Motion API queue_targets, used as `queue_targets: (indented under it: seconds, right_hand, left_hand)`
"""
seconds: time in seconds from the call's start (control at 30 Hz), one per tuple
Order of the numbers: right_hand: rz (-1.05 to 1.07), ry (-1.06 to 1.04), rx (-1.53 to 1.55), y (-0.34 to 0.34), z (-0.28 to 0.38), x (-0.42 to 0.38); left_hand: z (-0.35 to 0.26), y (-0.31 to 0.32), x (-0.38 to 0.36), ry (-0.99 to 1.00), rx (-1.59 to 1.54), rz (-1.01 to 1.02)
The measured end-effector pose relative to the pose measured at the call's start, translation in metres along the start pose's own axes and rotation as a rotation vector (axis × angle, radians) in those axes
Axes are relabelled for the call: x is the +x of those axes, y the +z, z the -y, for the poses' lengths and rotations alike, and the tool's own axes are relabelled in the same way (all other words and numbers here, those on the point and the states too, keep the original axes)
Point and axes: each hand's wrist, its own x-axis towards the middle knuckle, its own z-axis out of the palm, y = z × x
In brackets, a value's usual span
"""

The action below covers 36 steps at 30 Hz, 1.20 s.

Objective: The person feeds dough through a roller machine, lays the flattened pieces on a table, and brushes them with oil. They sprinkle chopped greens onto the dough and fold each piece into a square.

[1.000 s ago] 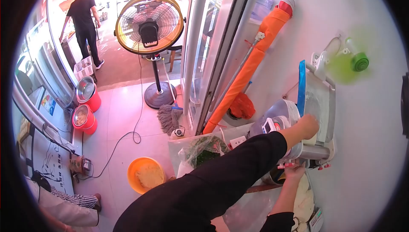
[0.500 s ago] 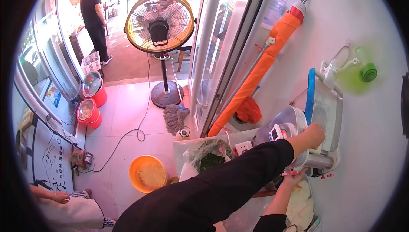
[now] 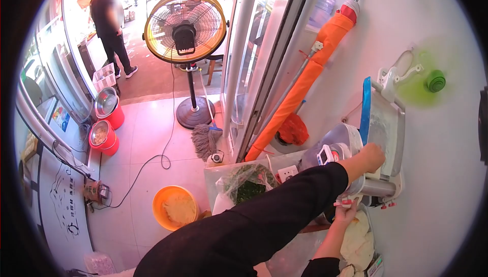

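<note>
Machine [image 3: 381,189] w/ metal cylinder sits on R side by white wall [image 3: 442,175]; blue strip [image 3: 366,106] runs up L edge of its clear panel [image 3: 385,124]. I've got L hand [image 3: 373,158] at panel's near end, fingers curled in; can't tell if they're clamped on anything, palm side hidden. R hand [image 3: 345,213] is lower & nearer, under the machine, fingertips up at pink-and-white part [image 3: 344,203]; looks like contact, can't tell if gripped. Small white display unit [image 3: 325,155] just L of L hand, clear tub [image 3: 351,137] behind it. Pale dough-like sheets [image 3: 358,241] lie nearer than R hand. Bagged greens [image 3: 249,188] L of white socket [image 3: 287,173]. Yellow bucket [image 3: 156,203] further L, pale stuff inside. Far side: fan [image 3: 184,36] on stand, mop [image 3: 205,142] near its base, wrapped orange pole [image 3: 300,86] slanted to the R. Far L: person in black [image 3: 107,17], beyond 2 red buckets [image 3: 104,144].
</note>
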Motion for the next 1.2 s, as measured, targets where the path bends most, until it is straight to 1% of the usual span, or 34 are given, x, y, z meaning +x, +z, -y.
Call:
queue_targets:
  seconds: [0.03,0.13,0.23,0.33,0.43,0.53,0.63,0.7,0.9,1.03,1.2]
  right_hand:
    - [-0.067,-0.016,0.036,0.006,-0.003,-0.003]
    - [-0.111,-0.072,-0.099,0.008,-0.005,-0.01]
    - [-0.025,-0.076,0.048,-0.01,-0.003,-0.012]
    - [0.006,-0.113,0.001,-0.017,-0.004,-0.018]
    - [-0.072,-0.162,0.014,-0.025,-0.005,-0.021]
    - [-0.124,-0.13,0.094,-0.035,-0.003,-0.022]
    - [-0.094,-0.147,0.076,-0.043,-0.004,-0.029]
    - [-0.114,-0.147,0.084,-0.047,-0.004,-0.033]
    - [-0.172,-0.118,0.116,-0.057,-0.004,-0.047]
    - [-0.252,-0.139,0.118,-0.063,-0.004,-0.056]
    - [-0.24,-0.157,0.137,-0.067,-0.008,-0.075]
  left_hand:
    - [0.0,0.0,0.0,0.004,0.0,-0.006]
    - [0.0,-0.004,-0.001,0.007,-0.017,0.02]
    - [0.001,-0.008,0.0,0.004,-0.039,0.108]
    - [0.001,-0.009,0.001,-0.007,-0.043,0.128]
    - [0.003,0.005,0.01,-0.045,-0.02,0.155]
    - [0.004,0.013,0.008,-0.025,0.005,0.039]
    - [0.001,-0.004,0.0,-0.004,0.007,0.076]
    - [0.0,-0.015,-0.004,-0.004,0.001,0.109]
    - [0.0,-0.018,-0.003,0.005,0.006,0.178]
    - [0.0,-0.023,-0.007,0.002,-0.009,0.13]
    - [-0.002,-0.022,-0.006,-0.017,0.007,0.14]
